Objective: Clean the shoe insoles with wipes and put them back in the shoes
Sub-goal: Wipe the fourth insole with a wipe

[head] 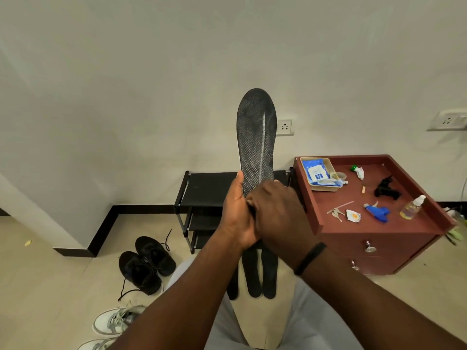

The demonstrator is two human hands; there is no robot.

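Spare insoles (255, 274): below my hands, on the floor.
Left hand (237, 213): gripping the upright insole (256, 137) at its heel.
Right hand (278, 210): curled over the heel; wipe unseen.
Tip: I'd steady the heel, stroke toeward.
Wipes pack (316, 171): right of insole, in tray.

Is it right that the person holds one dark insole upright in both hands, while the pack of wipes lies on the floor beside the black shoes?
Not quite. The head view shows the pack of wipes in a tray on the red cabinet, not on the floor. The rest holds: the left hand and right hand hold one dark insole upright, and the black shoes stand on the floor.
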